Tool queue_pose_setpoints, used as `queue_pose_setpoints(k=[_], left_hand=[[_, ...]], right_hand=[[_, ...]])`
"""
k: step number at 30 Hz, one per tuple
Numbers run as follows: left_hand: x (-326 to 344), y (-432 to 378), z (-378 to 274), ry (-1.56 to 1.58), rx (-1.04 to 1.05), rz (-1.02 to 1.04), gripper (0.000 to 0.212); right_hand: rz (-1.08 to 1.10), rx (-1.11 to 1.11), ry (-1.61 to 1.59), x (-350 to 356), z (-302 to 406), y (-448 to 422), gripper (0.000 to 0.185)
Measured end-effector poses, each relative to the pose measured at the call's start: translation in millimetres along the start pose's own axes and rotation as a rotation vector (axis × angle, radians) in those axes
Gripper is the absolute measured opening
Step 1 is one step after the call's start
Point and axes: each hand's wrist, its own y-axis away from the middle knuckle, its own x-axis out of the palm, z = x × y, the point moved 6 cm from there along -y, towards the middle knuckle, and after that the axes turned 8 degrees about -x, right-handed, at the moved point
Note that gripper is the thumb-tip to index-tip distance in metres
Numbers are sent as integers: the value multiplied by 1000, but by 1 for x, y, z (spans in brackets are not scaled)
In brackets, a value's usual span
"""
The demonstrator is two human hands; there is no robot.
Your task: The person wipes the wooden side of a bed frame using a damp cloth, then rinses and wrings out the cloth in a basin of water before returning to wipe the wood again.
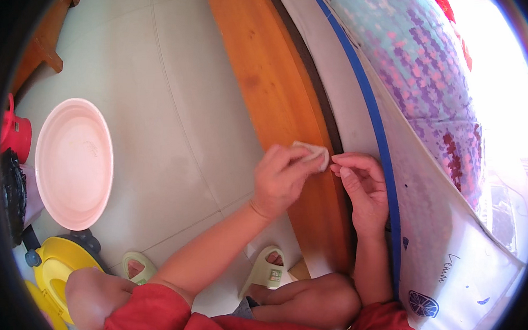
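A small folded whitish cloth point(320, 152) is pinched between the thumb and fingers of my left hand point(281, 176), over the edge of an orange-brown wooden bed rail point(275, 87). Just to the right, my right hand point(365, 186) is held with its thumb and fingers curled and slightly apart; no object shows between them. Its fingertips are close to the cloth, near the dark strip at the rail's edge. Beside this hand runs the blue border point(378, 125) of a white, lemon-printed sheet. The left hand is slightly blurred.
A pale pink plastic basin point(74, 165) sits on the tiled floor at left, near a red container point(21, 139), a black plastic bag point(13, 195) and a yellow plastic item point(53, 262). Wooden furniture point(45, 48) stands at upper left. Purple floral bedding point(424, 83) lies at right.
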Motion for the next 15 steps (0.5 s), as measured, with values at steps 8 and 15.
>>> queue_pose_setpoints(k=[8, 15], left_hand=[[-6, -53, 28, 125, -223, -147, 29], [-1, -11, 1, -24, -102, -36, 29]], right_hand=[[-6, 20, -1, -3, -3, 3, 14], [-3, 0, -25, -5, -1, 2, 13]])
